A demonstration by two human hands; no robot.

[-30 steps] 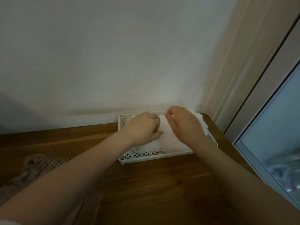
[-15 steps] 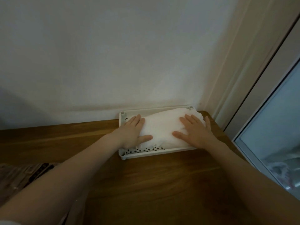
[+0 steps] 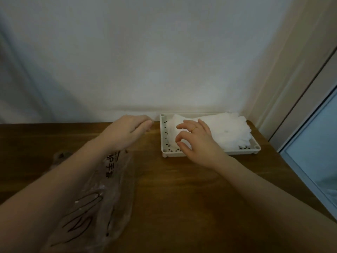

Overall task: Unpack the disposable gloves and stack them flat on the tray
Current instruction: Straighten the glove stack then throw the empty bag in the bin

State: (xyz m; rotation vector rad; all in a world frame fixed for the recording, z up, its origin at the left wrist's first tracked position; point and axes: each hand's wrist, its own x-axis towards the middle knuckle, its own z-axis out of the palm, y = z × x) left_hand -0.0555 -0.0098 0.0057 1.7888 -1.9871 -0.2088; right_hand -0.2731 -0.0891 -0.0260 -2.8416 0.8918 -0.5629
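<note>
Gloves lie in the tray, and both hands hold nothing.

A pile of white gloves (image 3: pixel 224 133) lies flat in a white tray (image 3: pixel 209 153) with little holes, at the back of a brown wooden table (image 3: pixel 182 189), next to the wall (image 3: pixel 145 61). The right hand (image 3: pixel 197 141) is over the near left part of the tray, fingers loose and a bit bent, with a ring (image 3: pixel 194 128) on one finger. The left hand (image 3: pixel 127 130) is over the table left of the tray, fingers softly curled. A clear plastic bag (image 3: pixel 105 189) with dark print lies under the left arm.
</note>
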